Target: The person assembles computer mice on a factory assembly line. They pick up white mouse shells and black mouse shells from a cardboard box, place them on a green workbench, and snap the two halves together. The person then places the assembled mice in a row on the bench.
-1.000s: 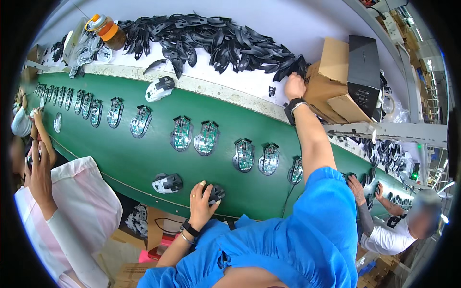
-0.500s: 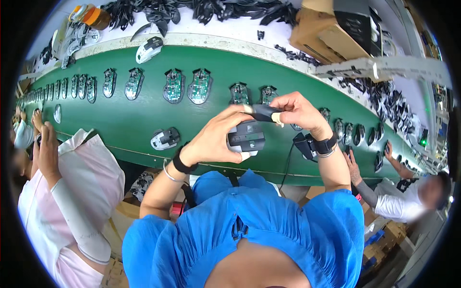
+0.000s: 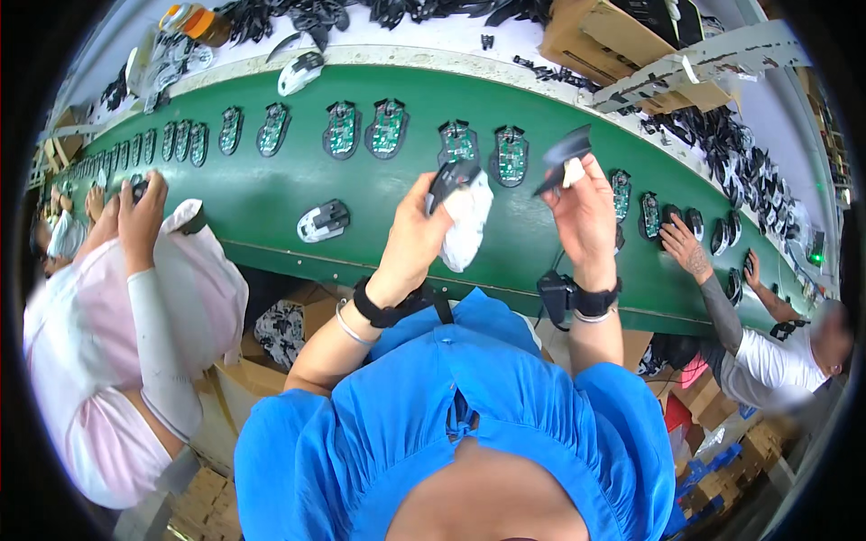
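My left hand (image 3: 417,236) is closed around a white and black computer mouse shell (image 3: 467,227), tilted upright with its white side partly facing me. Apart from it, to the right, my right hand (image 3: 585,216) is raised and pinches a thin, curved black plastic piece (image 3: 568,151), blurred by motion; a pale cover is on one fingertip. Beyond my hands, mouse bases with green circuit boards (image 3: 511,157) lie on the green belt. Another white and black mouse shell (image 3: 323,222) rests left of my left hand.
A small black device (image 3: 555,296) with a cable sits by the belt's near edge. On the far ledge are black plastic parts (image 3: 505,13), a cardboard box (image 3: 595,36) and an orange-lidded jar (image 3: 194,23). Co-workers sit left and right, a tattooed arm (image 3: 717,293) reaching over the belt.
My hands have come apart. The black piece has gone up and right with my right hand, while my left hand has turned the mouse shell from its dark face to its white side.
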`<move>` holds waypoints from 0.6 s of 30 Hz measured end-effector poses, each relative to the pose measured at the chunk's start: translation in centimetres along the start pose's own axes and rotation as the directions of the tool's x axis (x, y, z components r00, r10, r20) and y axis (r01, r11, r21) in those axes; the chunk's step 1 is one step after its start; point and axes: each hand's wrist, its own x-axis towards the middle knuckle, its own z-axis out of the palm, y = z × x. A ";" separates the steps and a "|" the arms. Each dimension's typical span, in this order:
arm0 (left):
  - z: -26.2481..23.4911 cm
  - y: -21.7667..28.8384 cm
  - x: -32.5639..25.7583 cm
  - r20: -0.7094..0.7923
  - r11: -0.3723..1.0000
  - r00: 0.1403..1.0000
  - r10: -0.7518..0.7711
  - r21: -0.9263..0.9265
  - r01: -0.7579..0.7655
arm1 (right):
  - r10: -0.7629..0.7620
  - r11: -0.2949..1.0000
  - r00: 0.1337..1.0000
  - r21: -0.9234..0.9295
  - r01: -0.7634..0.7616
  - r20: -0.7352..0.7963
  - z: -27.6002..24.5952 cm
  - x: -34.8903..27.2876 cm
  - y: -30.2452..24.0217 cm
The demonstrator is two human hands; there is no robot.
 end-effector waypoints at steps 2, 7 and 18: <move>0.1 -0.7 0.1 -0.054 0.997 0.998 -0.012 -0.077 0.008 | 0.154 0.971 0.984 -0.197 -0.134 0.087 0.4 -1.7 0.0; 1.4 -0.2 0.0 -0.083 0.992 0.992 0.093 -0.078 -0.099 | 0.248 0.914 0.945 -0.373 -0.157 0.211 2.7 -3.1 0.7; 0.4 0.5 -0.3 -0.120 0.954 0.963 0.242 0.211 -0.214 | 0.320 0.547 0.936 -0.835 -0.057 0.146 4.2 -2.3 -0.2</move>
